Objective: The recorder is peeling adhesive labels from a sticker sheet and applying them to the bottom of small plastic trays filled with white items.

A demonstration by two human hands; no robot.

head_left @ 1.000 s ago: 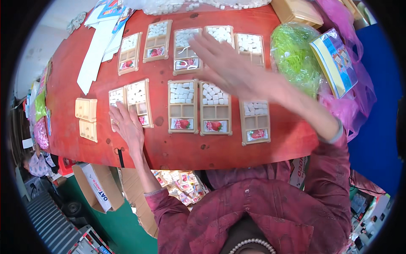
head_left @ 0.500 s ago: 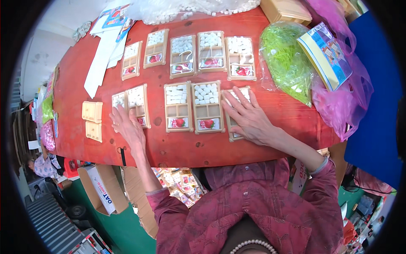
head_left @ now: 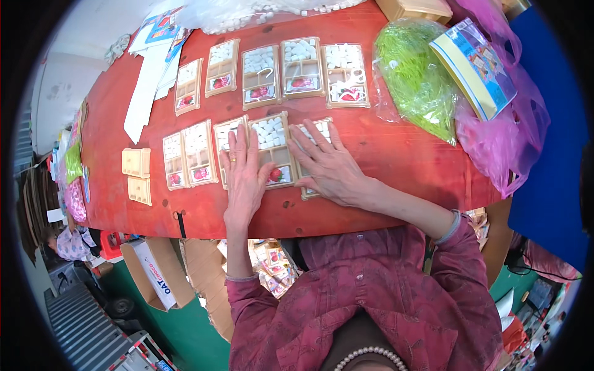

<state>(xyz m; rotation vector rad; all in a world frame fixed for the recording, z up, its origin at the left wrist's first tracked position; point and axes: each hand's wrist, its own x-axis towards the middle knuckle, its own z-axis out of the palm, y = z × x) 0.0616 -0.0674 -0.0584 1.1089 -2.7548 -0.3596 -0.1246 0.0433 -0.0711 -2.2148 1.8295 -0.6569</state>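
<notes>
left hand (head_left: 246, 185) and right hand (head_left: 334, 170) lie unclenched, palms down, across beige trays (head_left: 270, 154) on the red table (head_left: 408, 170).

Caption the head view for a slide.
Left hand and right hand over beige trays of white cubes and strawberry-pictured packets on a red table.
</notes>
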